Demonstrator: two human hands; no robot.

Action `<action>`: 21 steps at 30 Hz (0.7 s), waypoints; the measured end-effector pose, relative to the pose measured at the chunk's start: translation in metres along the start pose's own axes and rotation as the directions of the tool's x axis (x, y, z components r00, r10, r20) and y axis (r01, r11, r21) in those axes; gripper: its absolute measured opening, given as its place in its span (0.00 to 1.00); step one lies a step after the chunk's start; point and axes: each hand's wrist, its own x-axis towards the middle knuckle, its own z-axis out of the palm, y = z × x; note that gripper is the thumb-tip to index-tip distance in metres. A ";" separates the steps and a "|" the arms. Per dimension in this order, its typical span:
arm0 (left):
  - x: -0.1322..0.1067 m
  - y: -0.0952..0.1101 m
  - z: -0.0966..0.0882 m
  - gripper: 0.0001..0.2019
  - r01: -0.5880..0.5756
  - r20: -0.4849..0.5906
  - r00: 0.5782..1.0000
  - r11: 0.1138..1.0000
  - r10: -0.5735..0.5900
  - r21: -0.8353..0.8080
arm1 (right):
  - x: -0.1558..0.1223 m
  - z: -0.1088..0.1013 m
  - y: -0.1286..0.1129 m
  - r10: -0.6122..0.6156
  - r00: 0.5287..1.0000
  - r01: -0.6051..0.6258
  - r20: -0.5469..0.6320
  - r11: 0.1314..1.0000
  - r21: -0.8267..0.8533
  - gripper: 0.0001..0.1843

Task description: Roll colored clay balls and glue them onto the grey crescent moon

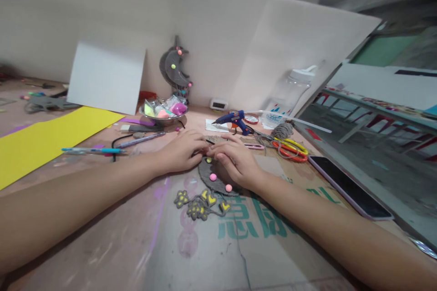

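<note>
A dark grey crescent moon ornament with pink and yellow-green balls on its face lies on the cardboard in front of me. My left hand has its fingers closed at the upper tip of the crescent. From the other side my right hand meets it there, fingers curled, covering part of the ornament. A thin dark piece shows between the fingertips; what it is I cannot make out. Just below the crescent lie grey-edged charms with yellow flower and heart fillings, some joined by cord.
Behind the hands lie a blue glue gun, orange and yellow scissors and grey yarn. A bowl of coloured clay stands back left, a bottle back right. A phone borders the right edge; yellow sheet left.
</note>
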 end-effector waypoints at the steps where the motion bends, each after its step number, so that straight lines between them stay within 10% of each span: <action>1: 0.000 0.001 0.000 0.09 0.000 -0.001 1.000 1.000 0.000 0.002 | 0.000 0.000 0.000 0.000 1.000 0.000 0.005 1.000 -0.001 0.14; 9: 0.000 0.001 0.000 0.08 0.006 -0.007 1.000 1.000 -0.006 0.014 | 0.000 0.001 0.000 0.019 0.998 -0.019 -0.055 1.000 0.003 0.10; 16: -0.005 0.040 -0.023 0.03 -0.122 -0.348 0.933 0.991 0.094 -0.060 | 0.009 -0.021 -0.023 0.038 0.996 -0.024 -0.081 0.985 0.169 0.17; 21: -0.007 0.101 -0.051 0.06 -0.229 -0.188 0.970 0.845 0.155 -0.483 | 0.015 -0.044 -0.071 0.227 0.967 -0.246 0.118 0.698 0.672 0.17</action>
